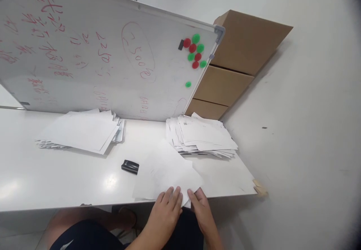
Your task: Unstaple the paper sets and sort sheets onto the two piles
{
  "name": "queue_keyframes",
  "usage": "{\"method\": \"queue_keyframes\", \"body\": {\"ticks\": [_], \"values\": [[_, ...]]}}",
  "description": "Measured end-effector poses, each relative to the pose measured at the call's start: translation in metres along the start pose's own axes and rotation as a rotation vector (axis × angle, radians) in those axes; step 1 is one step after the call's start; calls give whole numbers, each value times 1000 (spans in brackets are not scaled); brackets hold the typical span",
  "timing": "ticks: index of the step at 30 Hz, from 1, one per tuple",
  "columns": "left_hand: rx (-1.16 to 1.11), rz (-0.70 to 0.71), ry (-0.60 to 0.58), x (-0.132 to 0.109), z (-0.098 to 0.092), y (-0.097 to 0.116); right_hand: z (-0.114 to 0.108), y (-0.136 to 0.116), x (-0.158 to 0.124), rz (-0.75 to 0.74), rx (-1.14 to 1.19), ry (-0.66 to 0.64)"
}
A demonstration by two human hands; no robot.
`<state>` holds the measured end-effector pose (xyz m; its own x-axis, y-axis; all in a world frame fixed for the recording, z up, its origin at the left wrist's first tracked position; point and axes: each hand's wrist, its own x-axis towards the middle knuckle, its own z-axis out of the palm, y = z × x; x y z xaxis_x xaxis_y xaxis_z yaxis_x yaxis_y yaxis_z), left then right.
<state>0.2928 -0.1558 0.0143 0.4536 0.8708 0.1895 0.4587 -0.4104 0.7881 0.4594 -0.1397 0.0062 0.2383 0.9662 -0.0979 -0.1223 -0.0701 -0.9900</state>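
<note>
White paper sheets [166, 169] lie at a slant on the table's front edge. My left hand [168, 210] rests on their lower part, fingers stretched out and flat. At the sheets' lower right corner, my right hand [201, 206] pinches the paper between thumb and bent fingers. How many sheets it grips I cannot tell. Left of the sheets lies a small black stapler [130, 166], its right end close against the paper's edge.
An uneven paper stack [200, 133] stands at the table's back right, another paper pile [81, 129] at the back left. Behind the white table [70, 182] leans a whiteboard [113, 61] with red writing and round magnets [192, 48]. Cardboard boxes [234, 54] line the wall.
</note>
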Motion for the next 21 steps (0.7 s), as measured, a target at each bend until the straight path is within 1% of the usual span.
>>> {"method": "queue_keyframes", "body": {"ticks": [1, 2, 3, 4, 5, 6, 7, 8, 9, 12, 13, 14, 16, 18, 21], "values": [[23, 49, -12, -2, -3, -1, -3, -2, -1, 5, -37, 25], [54, 105, 14, -5, -6, -3, -6, -4, -1, 9, -61, 65], [90, 149, 101, -7, -10, -5, -10, -6, -1, -3, -74, 126], [121, 160, 248, -8, -15, -7, -15, -7, 1, -27, -77, 194], [134, 132, 436, -7, -21, -9, -20, -7, 2, -53, -69, 255], [121, 71, 620, -5, -28, -10, -24, -6, 4, -74, -56, 303], [75, -6, 749, -2, -35, -11, -27, -4, 7, -87, -38, 333], [-5, -81, 805, 2, -42, -12, -29, -1, 9, -92, -18, 348], [-117, -143, 789, 5, -48, -12, -29, 2, 11, -87, 1, 348], [-466, -250, 598, 12, -57, -14, -24, 9, 15, -80, 44, 331], [-538, -279, 572, 13, -57, -15, -22, 10, 15, -89, 52, 324], [-578, -304, 570, 12, -56, -18, -20, 11, 16, -103, 56, 316], [-581, -328, 597, 9, -50, -25, -19, 10, 15, -125, 52, 296], [-543, -316, 611, 6, -44, -32, -21, 9, 15, -128, 38, 267], [-501, -294, 592, 5, -37, -41, -24, 9, 17, -151, 15, 313]]}}
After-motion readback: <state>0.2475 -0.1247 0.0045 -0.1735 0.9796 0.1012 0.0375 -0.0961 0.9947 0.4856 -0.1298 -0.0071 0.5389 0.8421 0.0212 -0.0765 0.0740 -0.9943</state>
